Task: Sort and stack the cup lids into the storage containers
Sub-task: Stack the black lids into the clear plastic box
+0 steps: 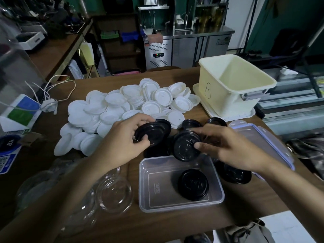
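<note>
My left hand [128, 135] grips a small stack of black lids [156, 131] above the brown table. My right hand [226, 146] pinches another black lid [184, 148], tilted on edge over the far rim of the clear rectangular container [145, 190]. One black lid [193, 185] lies flat inside that container. More black lids [235, 174] lie loose on the table under and behind my hands. A big heap of white lids [122, 106] covers the middle of the table. Clear lids [114, 195] sit at the near left.
A cream tub marked "B" [233, 85] stands at the back right on its lid. A clear lid with purple clips [263, 142] lies right of the container. White cables and a charger [49, 104] and printed cards [19, 113] lie at the left. The table edge runs along the bottom right.
</note>
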